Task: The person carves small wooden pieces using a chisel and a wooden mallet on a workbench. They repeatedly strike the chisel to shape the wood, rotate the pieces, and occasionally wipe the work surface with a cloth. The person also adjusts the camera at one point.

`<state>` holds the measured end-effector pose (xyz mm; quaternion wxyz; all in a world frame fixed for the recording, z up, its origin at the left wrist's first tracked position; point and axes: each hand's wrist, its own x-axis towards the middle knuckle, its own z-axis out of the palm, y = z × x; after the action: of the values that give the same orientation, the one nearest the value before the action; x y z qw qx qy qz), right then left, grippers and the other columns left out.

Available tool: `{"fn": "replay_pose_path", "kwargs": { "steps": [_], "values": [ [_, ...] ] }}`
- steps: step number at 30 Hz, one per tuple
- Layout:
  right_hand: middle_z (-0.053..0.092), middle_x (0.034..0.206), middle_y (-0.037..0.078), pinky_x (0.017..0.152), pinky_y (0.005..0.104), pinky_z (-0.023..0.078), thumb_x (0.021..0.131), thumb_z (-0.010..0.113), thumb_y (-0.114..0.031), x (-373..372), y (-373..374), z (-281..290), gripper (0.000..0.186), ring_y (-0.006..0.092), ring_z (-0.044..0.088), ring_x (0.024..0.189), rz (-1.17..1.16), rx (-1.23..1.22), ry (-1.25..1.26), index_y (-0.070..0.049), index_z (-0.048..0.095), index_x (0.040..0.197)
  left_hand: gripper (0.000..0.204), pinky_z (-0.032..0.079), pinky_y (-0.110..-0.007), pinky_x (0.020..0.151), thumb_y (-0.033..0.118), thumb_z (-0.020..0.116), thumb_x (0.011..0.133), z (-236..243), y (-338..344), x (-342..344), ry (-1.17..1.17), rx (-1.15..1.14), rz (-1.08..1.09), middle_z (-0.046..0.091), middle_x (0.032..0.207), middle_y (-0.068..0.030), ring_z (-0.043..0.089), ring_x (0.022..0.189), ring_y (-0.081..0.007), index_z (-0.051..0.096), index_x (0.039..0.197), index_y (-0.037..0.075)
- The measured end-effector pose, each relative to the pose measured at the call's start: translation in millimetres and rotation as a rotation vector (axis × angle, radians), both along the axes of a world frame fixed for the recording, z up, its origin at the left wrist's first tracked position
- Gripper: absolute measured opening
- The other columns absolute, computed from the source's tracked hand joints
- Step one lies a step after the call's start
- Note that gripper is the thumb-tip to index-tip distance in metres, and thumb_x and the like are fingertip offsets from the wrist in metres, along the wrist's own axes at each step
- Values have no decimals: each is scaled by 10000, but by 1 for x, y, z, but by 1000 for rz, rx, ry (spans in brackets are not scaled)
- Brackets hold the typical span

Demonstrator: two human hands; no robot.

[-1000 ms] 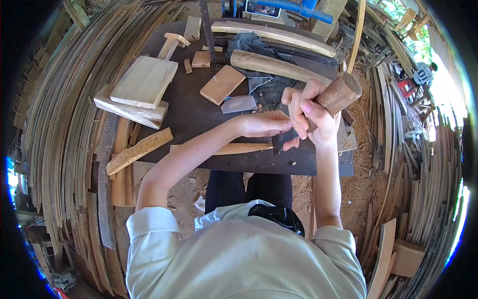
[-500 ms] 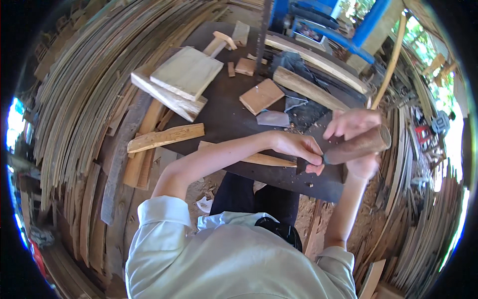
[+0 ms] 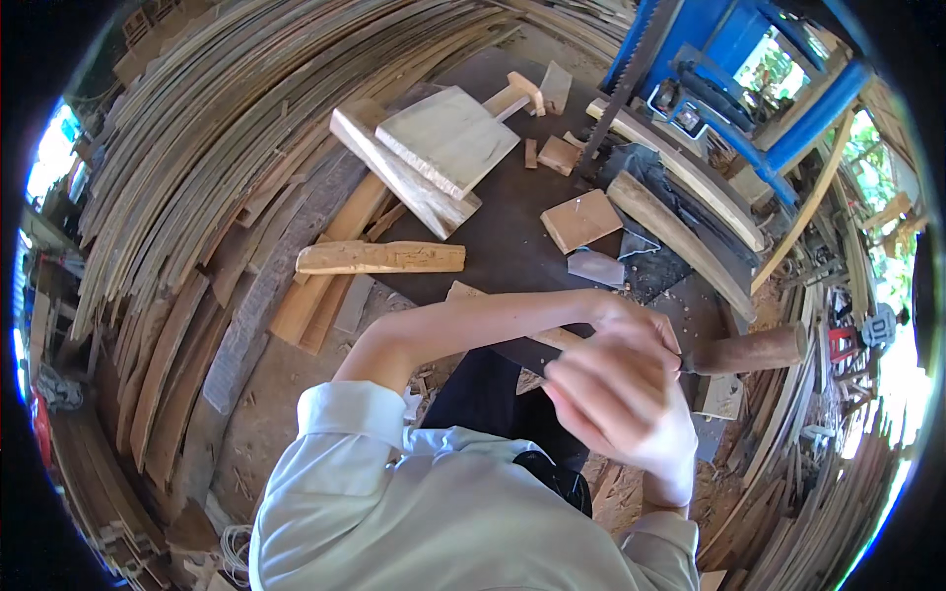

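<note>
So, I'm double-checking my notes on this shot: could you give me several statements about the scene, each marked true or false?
1. The right hand looks blurred. True.
2. The wooden cylinder sticks out to the left of the right hand. False: it sticks out to the right.
3. The pale squarish panel overlaps another board. True.
4. The big frame at upper right is red. False: it is blue.
5. The reddish-brown block lies on the dark table. True.
</note>
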<state>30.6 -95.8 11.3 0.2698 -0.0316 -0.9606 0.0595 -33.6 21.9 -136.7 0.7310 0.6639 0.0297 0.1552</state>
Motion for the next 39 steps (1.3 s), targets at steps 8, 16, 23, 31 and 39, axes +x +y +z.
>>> {"fn": "replay_pose_path", "kwargs": {
  "steps": [8, 16, 23, 31, 39],
  "values": [
    [623, 893, 98, 813, 353, 458, 819, 568, -114, 107, 3, 48, 201, 221, 610, 829, -269, 274, 675, 20, 617, 959, 354, 433, -249, 707, 341, 570, 904, 39, -10, -4, -75, 92, -34, 613, 750, -24, 553, 750, -101, 675, 914, 4],
    [536, 1186, 206, 948, 453, 404, 731, 677, -126, 175, 207, -72, 669, 356, 532, 1097, -633, -30, -38, -58, 394, 1334, 337, 460, -296, 692, 312, 590, 890, 28, -4, 3, -72, 44, -54, 607, 748, -51, 549, 717, -125, 660, 882, -18],
    [547, 1142, 186, 878, 465, 434, 622, 690, -116, 137, 251, -118, 631, 369, 548, 1041, -951, 15, -373, -58, 464, 1209, 367, 442, -281, 737, 332, 577, 897, 22, 0, 2, -75, 8, -85, 590, 739, -36, 536, 725, -117, 658, 897, -26],
    [636, 960, 178, 782, 458, 486, 597, 658, -131, 121, 242, -79, 504, 364, 615, 897, -1104, 87, -354, -82, 571, 1091, 450, 444, -302, 700, 455, 584, 859, 26, -5, -3, -55, 64, -34, 586, 757, -45, 547, 730, -146, 619, 809, 9],
    [647, 873, 196, 770, 400, 503, 607, 767, -237, 179, 132, 12, 515, 332, 638, 847, -1226, -73, -230, -65, 623, 1071, 344, 433, -268, 732, 328, 556, 916, 27, -5, -3, 8, 48, -21, 599, 754, -23, 542, 753, -106, 661, 896, 0]
  ]
}}
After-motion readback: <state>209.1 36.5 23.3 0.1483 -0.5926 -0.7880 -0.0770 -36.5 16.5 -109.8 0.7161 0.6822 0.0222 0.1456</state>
